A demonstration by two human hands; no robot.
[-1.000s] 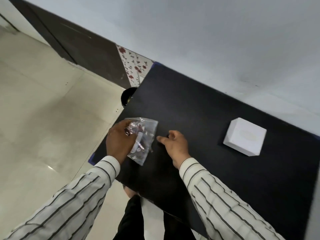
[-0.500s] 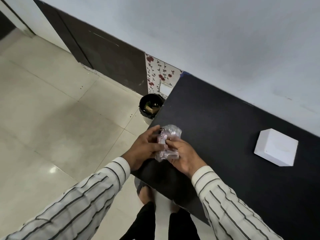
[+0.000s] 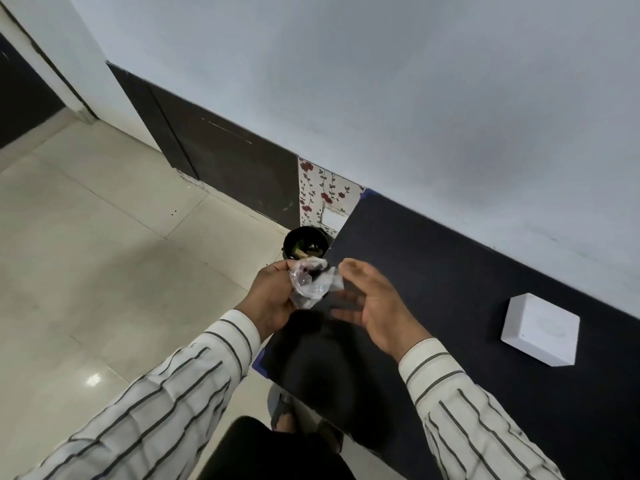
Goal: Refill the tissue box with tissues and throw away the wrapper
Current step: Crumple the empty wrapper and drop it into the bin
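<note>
My left hand [image 3: 272,296] grips a crumpled clear plastic wrapper [image 3: 311,284] above the left edge of the black table [image 3: 450,271]. My right hand [image 3: 374,306] hovers just right of the wrapper, fingers spread, holding nothing. The white tissue box [image 3: 540,329] stands on the table at the right, well away from both hands. A small black bin [image 3: 306,242] with some rubbish inside stands on the floor just beyond the wrapper, beside the table's far left corner.
Pale floor tiles [image 3: 104,254] spread to the left. A dark panel [image 3: 235,161] and a strip of flowered paper [image 3: 322,192] run along the grey wall behind the bin. My feet show below the table's near edge.
Both hands crumpled the flat wrapper into a ball and lifted it off the table. My right hand has now let go and opened; the left keeps the wrapper, nearer the bin.
</note>
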